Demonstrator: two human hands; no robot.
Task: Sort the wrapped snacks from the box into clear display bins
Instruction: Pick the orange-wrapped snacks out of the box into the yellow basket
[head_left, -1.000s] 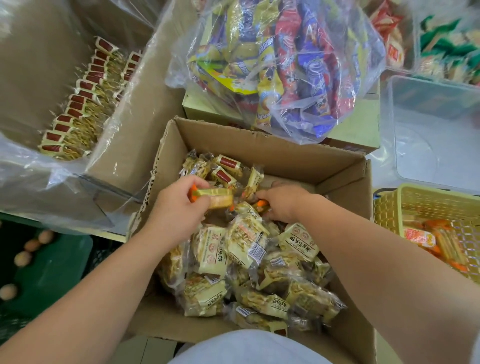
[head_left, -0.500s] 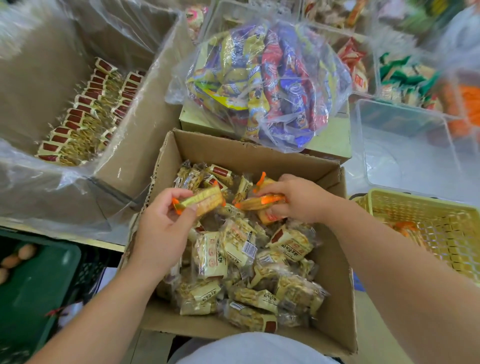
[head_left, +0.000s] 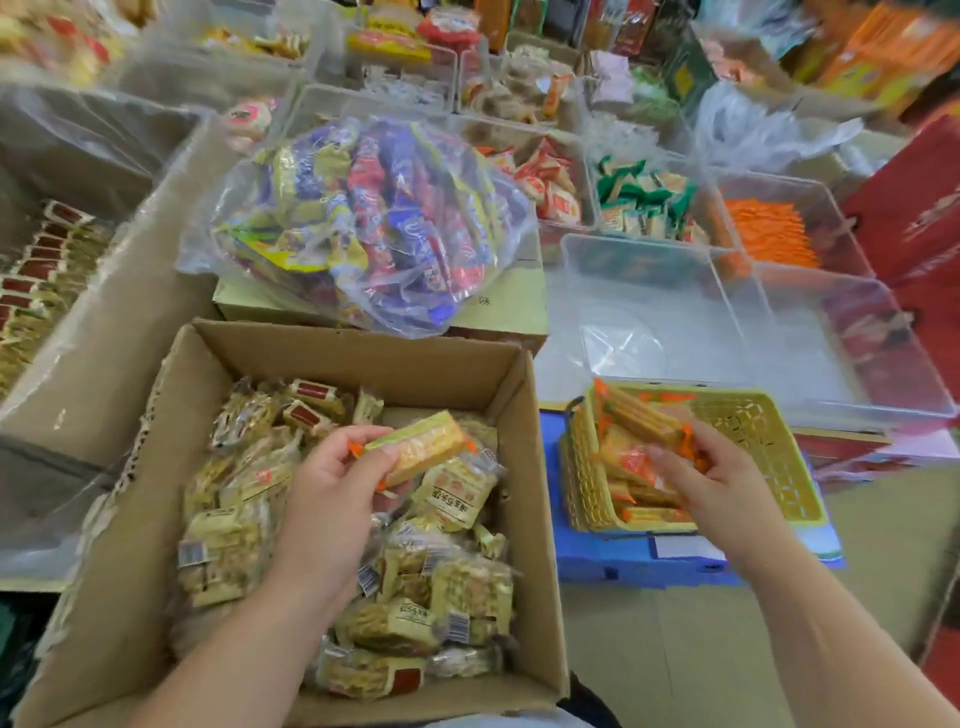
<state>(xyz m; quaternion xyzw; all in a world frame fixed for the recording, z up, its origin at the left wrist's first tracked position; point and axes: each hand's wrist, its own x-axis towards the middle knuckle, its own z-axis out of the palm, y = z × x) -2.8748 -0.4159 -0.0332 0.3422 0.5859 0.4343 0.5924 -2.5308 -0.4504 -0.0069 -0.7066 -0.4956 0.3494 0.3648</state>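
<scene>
Over the box (head_left: 156, 519), my left hand (head_left: 332, 499) gripped a wrapped snack (head_left: 421, 447); my right hand (head_left: 722, 483), over the yellow basket (head_left: 753, 415), clutched orange-wrapped snacks (head_left: 639, 421).

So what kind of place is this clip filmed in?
Probably a snack shop's bulk display area: clear bins of sorted wrapped snacks, a cardboard box of stock, and a bulk bag of sweets.

The basket (head_left: 769, 431) sits right of the box (head_left: 535, 519), display bins (head_left: 727, 291) behind.
</scene>
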